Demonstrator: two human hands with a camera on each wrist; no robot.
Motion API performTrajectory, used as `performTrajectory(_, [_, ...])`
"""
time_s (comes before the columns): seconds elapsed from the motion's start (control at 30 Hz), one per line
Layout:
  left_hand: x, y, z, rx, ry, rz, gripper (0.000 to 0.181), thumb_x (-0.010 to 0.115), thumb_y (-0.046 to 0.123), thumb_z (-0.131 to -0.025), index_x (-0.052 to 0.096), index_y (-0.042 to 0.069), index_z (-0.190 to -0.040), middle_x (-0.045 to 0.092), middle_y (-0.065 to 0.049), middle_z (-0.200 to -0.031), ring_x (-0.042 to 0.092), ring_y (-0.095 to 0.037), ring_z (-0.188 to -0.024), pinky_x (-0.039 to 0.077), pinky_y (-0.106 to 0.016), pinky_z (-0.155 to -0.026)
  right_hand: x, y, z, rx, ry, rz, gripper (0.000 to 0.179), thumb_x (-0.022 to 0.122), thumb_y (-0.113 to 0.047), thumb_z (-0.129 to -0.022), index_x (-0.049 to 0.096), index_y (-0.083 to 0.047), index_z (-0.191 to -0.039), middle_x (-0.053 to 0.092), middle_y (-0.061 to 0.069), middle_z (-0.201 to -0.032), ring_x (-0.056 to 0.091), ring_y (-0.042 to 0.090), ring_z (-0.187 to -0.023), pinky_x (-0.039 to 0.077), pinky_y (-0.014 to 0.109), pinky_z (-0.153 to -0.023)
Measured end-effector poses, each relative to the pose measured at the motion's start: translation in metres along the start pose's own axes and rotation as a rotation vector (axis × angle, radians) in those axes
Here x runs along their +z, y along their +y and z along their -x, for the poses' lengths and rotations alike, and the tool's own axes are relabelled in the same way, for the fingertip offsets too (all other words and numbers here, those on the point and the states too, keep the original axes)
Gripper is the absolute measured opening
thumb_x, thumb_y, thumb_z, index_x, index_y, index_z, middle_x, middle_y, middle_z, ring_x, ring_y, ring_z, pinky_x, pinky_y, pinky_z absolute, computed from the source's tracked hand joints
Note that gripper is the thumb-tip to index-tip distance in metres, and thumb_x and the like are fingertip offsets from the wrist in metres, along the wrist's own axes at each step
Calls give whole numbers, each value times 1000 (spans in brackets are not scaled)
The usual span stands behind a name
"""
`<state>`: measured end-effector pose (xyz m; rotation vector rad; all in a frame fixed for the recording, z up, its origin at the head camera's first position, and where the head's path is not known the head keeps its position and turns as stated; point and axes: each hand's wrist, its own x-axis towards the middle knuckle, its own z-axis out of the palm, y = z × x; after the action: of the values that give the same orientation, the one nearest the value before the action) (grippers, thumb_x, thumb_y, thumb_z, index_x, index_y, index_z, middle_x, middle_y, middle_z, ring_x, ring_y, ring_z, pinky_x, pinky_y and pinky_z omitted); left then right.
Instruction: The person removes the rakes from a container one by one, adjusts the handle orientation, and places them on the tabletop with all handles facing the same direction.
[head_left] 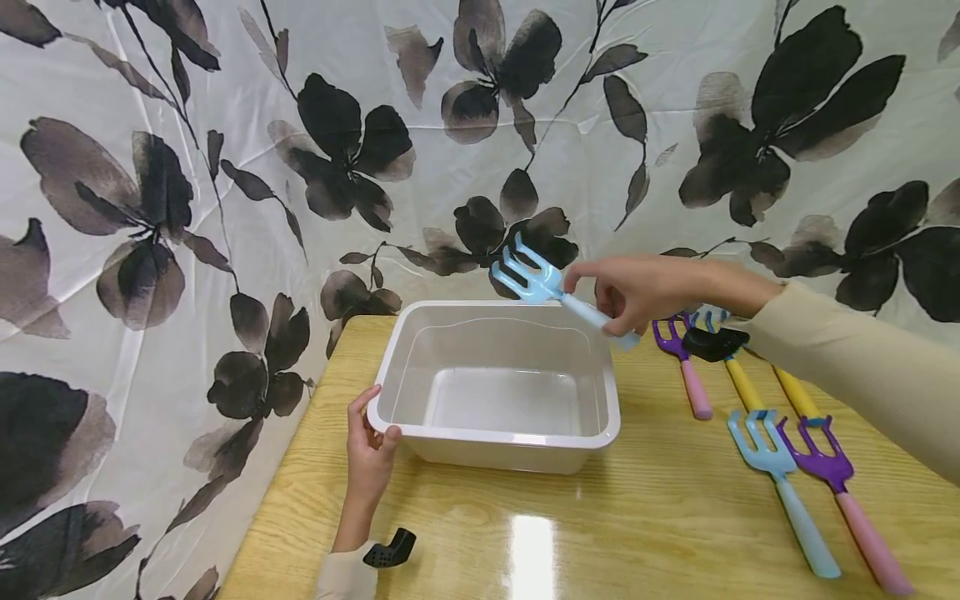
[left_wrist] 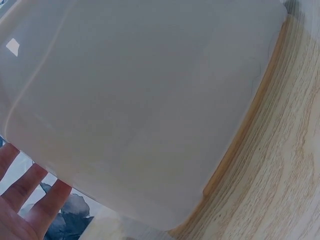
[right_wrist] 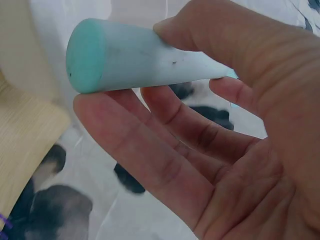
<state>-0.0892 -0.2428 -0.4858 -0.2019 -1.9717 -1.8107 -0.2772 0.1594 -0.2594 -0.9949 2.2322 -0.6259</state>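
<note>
A light blue hand fork [head_left: 542,282] is pinched by its handle [right_wrist: 135,57] between the thumb and fingers of my right hand [head_left: 645,292]. Its tines point up and left, above the back right part of a white plastic tub [head_left: 495,454]. My left hand [head_left: 370,458] grips the tub's rim at the near left corner, thumb over the edge. In the left wrist view the tub's wall [left_wrist: 150,100] fills most of the picture, and several fingers [left_wrist: 47,205] touch its edge. Inside the tub only the bare bottom shows.
To the right on the wooden table [head_left: 637,533] lie a blue hand fork [head_left: 798,508], a purple one with pink handle [head_left: 862,517], another purple and pink one [head_left: 693,383] and yellow-handled ones [head_left: 742,383], partly behind my right arm. A floral cloth [head_left: 600,150] hangs behind.
</note>
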Motion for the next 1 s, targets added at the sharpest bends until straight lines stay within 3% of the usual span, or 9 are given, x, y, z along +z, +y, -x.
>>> performTrajectory(0.27, [1,-1,1,22,-2,-4,69,71,34,-99,36,3,-150,47,-26,-137,57,-17,-112,54,-20,-84,2,32,38,53,91,-16,70,81,-7,-88,40,-12,-145,68,9,-92,68,21,-69,60,35,-57])
performTrajectory(0.57, [0,-3,-4,36,1,1,69,70,34,-99,36,2,-150,47,-22,-137,58,-25,-114,55,-20,-84,23,70,79,133,186,-106,67,80,-8,-88,39,-10,-141,66,10,-93,70,24,-73,61,37,-58])
performTrajectory(0.8, [-3,-3,-9,41,-11,6,71,71,35,-99,35,1,-149,46,-16,-140,57,-26,-116,54,-19,-86,57,104,104,171,226,-226,69,81,-8,-88,37,-9,-141,63,12,-90,70,23,-70,61,38,-57])
performTrajectory(1.0, [-4,-2,-10,33,-18,17,70,71,32,-99,35,0,-149,47,-13,-138,57,-18,-113,54,-18,-83,98,127,121,161,238,-363,72,78,-7,-91,31,-3,-146,59,15,-89,69,25,-68,60,41,-55])
